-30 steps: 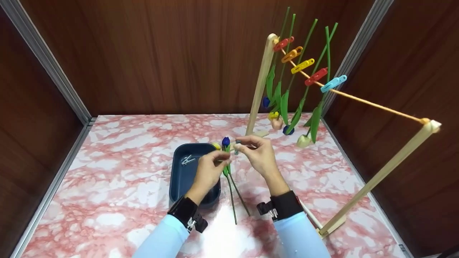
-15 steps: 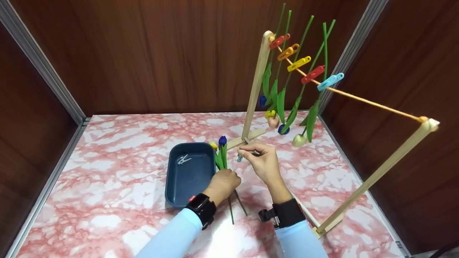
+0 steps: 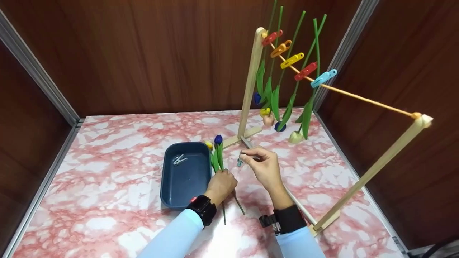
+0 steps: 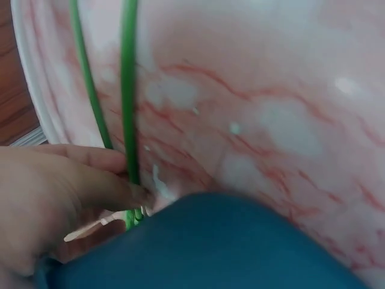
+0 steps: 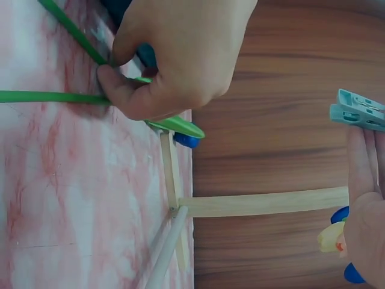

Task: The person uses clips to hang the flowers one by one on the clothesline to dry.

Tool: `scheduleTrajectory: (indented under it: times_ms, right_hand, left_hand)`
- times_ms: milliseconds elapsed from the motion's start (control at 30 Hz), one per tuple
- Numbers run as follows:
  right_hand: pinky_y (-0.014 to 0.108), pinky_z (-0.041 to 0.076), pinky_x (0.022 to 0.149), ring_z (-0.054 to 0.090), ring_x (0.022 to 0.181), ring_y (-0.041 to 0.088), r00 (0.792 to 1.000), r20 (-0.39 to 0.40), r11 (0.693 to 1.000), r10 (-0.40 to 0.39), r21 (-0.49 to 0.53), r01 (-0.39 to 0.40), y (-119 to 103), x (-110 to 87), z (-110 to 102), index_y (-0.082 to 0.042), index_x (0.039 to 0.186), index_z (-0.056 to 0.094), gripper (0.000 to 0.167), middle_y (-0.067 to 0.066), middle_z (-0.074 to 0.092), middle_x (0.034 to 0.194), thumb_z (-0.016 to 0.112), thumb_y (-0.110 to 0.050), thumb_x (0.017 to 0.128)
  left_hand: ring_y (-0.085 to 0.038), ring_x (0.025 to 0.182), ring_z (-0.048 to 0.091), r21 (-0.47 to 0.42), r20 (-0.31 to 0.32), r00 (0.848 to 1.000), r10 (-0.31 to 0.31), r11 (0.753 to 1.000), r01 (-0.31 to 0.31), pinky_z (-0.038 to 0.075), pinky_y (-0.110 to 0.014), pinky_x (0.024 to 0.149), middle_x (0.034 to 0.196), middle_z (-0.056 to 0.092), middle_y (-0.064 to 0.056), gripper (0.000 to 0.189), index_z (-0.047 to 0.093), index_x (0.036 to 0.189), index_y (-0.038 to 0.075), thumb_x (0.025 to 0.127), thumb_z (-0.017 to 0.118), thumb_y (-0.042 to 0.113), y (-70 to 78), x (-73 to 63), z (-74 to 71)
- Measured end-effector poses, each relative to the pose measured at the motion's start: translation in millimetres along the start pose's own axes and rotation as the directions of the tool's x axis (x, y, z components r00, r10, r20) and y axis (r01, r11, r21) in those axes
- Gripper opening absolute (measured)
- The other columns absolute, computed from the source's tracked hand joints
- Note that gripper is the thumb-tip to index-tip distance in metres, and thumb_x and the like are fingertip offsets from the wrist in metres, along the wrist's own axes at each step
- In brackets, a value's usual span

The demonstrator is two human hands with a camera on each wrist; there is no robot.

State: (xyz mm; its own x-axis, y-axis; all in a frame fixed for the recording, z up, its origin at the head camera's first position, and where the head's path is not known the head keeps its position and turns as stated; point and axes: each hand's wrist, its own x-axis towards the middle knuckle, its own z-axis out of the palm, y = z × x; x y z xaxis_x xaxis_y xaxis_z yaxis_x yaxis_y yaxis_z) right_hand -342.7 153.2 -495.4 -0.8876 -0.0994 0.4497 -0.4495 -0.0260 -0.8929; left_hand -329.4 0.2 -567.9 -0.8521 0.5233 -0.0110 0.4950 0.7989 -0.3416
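Note:
In the head view, a blue tulip (image 3: 218,139) and a yellow tulip (image 3: 208,144) lie side by side on the table, stems toward the person. My left hand (image 3: 221,184) is over the stems just below the leaves. Its thumb and index finger pinch at a green stem (image 4: 129,90), seen in the left wrist view; a second stem runs beside it. I cannot tell whether both are held. My right hand (image 3: 263,166) holds a small teal clothespin (image 5: 358,109) by thumb and fingers, raised to the right of the tulips.
Left of the tulips stands a dark blue tray (image 3: 186,205) with pale clothespins (image 3: 180,160) inside. A wooden frame (image 3: 251,79) on the right carries an orange cord (image 3: 369,101); several coloured clothespins (image 3: 306,71) hold tulips upside down there. The frame's base bar (image 3: 301,206) passes near my right forearm.
My left hand has moved from the tulips' leaves down to the stems and pinches there. The right hand has drawn slightly back from the flowers, keeping the clothespin. The head view has shifted slightly.

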Motion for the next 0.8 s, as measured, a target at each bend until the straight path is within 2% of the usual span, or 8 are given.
scheduleTrajectory:
  times_ms: [100, 267, 433, 533, 667, 800]
  right_hand:
    - [0.024, 0.061, 0.074, 0.075, 0.082, 0.012, 1.000, 0.009, 1.000, -0.012, 0.015, 0.012, -0.6, -1.4, -1.7, 0.008, 0.097, 0.080, 0.009, 0.014, 0.078, 0.092, 0.082, 0.007, 0.088]
    - [0.026, 0.062, 0.076, 0.076, 0.084, 0.013, 0.999, 0.031, 0.999, -0.022, 0.043, 0.021, -1.9, -3.0, -3.6, 0.011, 0.098, 0.078, 0.011, 0.016, 0.078, 0.093, 0.082, 0.008, 0.088]
    - [0.027, 0.063, 0.078, 0.076, 0.085, 0.014, 0.999, 0.041, 0.998, -0.018, 0.053, 0.016, -2.3, -3.5, -4.3, 0.011, 0.099, 0.078, 0.011, 0.011, 0.079, 0.093, 0.081, 0.010, 0.088]
    - [0.027, 0.063, 0.077, 0.077, 0.084, 0.014, 0.999, 0.045, 0.999, -0.021, 0.049, 0.019, -2.2, -4.1, -4.7, 0.011, 0.098, 0.078, 0.011, 0.010, 0.079, 0.093, 0.081, 0.010, 0.088]
    - [0.027, 0.062, 0.077, 0.077, 0.085, 0.015, 0.999, 0.039, 0.999, -0.015, 0.051, 0.013, -1.9, -5.0, -6.1, 0.010, 0.098, 0.079, 0.011, 0.015, 0.079, 0.094, 0.082, 0.007, 0.088]
    - [0.028, 0.063, 0.081, 0.077, 0.087, 0.016, 1.000, 0.021, 0.997, 0.003, 0.077, -0.005, -2.3, -6.2, -9.1, 0.011, 0.098, 0.078, 0.012, 0.017, 0.078, 0.094, 0.083, 0.005, 0.089]
  left_hand:
    - [-0.016, 0.093, 0.066, 0.017, 0.010, 0.999, 0.035, 0.999, -0.036, 0.055, -0.031, 0.079, 0.098, 0.077, 0.004, 0.018, 0.084, 0.098, 0.025, 0.098, 0.067, 0.018, -0.6, 0.4, 1.0]
    - [-0.015, 0.093, 0.067, 0.053, -0.012, 0.996, 0.090, 0.995, -0.089, 0.056, -0.031, 0.077, 0.097, 0.077, 0.007, 0.021, 0.084, 0.096, 0.027, 0.099, 0.065, 0.019, -1.0, -1.1, -0.6]
    - [-0.017, 0.093, 0.067, 0.046, -0.013, 0.998, 0.062, 0.997, -0.061, 0.057, -0.031, 0.078, 0.100, 0.074, 0.003, 0.018, 0.083, 0.100, 0.025, 0.099, 0.066, 0.019, 2.7, -0.5, -0.8]
    - [-0.017, 0.091, 0.067, 0.070, -0.017, 0.999, 0.050, 0.996, -0.049, 0.056, -0.031, 0.079, 0.098, 0.073, 0.003, 0.020, 0.083, 0.100, 0.024, 0.100, 0.064, 0.018, 6.1, 1.2, 0.4]
    - [-0.016, 0.089, 0.066, 0.129, -0.033, 0.997, 0.071, 0.989, -0.066, 0.054, -0.031, 0.078, 0.095, 0.076, 0.006, 0.021, 0.083, 0.095, 0.028, 0.100, 0.064, 0.020, 8.1, 2.9, 3.2]
    - [-0.017, 0.088, 0.067, 0.122, -0.065, 0.993, 0.100, 0.988, -0.091, 0.055, -0.031, 0.078, 0.095, 0.075, 0.006, 0.019, 0.082, 0.092, 0.028, 0.098, 0.066, 0.021, 6.0, 2.9, 5.9]
